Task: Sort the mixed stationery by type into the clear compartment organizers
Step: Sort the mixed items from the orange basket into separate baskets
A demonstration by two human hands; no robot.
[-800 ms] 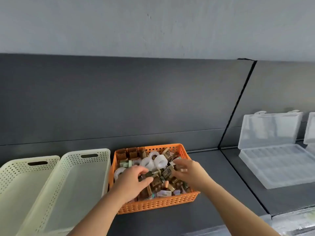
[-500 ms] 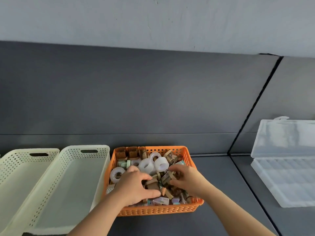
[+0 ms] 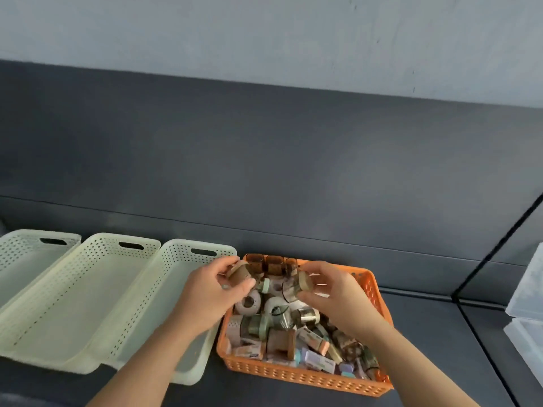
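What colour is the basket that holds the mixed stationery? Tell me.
Orange. The basket has small holes all over its walls. The head view shows it best.

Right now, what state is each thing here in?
Left hand: pinches a brown spool, clear of the pile.
Right hand: grips a small jar, clear of the pile.
Orange basket: heaped with mixed stationery.
Cream baskets: upright, nothing visible inside.
Organizer: lid raised, mostly out of frame.
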